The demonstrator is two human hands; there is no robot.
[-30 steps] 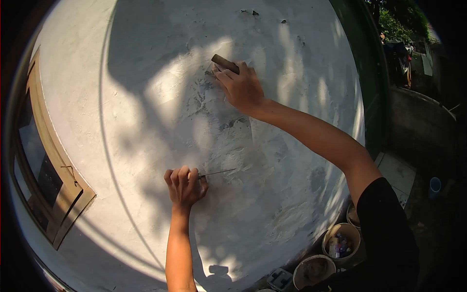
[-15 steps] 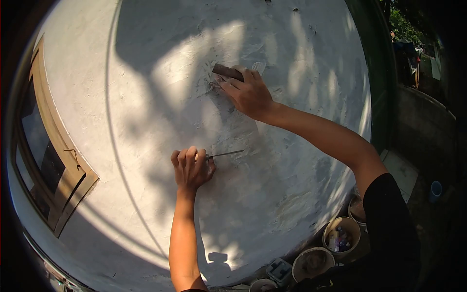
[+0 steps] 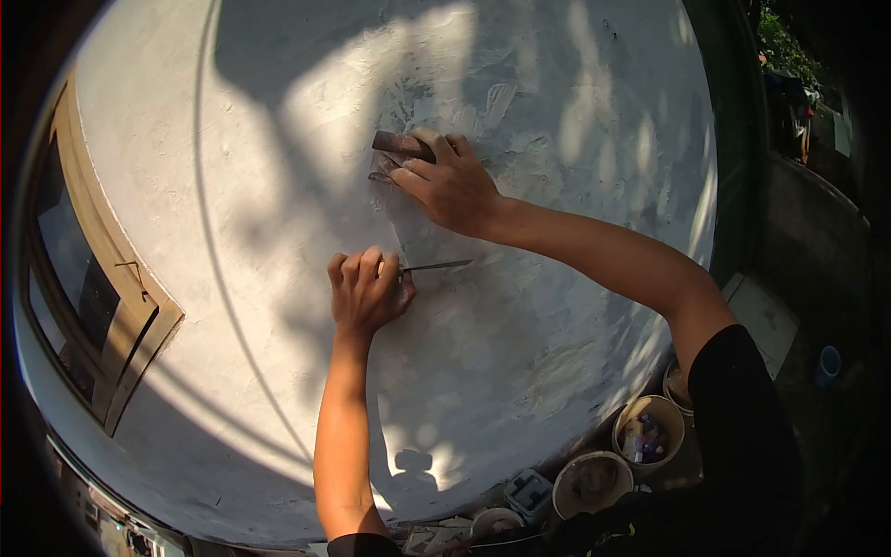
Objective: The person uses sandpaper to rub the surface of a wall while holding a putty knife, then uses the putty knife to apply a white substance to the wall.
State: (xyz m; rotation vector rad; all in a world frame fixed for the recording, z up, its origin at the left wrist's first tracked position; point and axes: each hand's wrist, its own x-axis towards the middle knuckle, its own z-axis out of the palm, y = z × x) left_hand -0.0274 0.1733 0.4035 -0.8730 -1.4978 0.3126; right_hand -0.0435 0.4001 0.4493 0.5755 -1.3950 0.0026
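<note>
Against the pale, rough-coated wall [image 3: 501, 371], my right hand [image 3: 455, 186] grips a trowel [image 3: 401, 143] by its dark brown handle; its flat blade lies close to the wall and is mostly hard to make out. Below and slightly left, my left hand [image 3: 369, 290] is closed on the handle of a thin-bladed scraper [image 3: 441, 265], whose dark edge points right. Patches of uneven coating show on the wall above and right of my right hand.
A wooden-framed window [image 3: 111, 278] is at the left. Along the wall's foot at the lower right stand several buckets, one with small items inside [image 3: 674, 442], and a grey box [image 3: 529, 492]. A blue cup [image 3: 829, 366] is at the far right.
My right hand has moved left and slightly down with the trowel. My left hand has gone up a little with the scraper. The view has shifted slightly.
</note>
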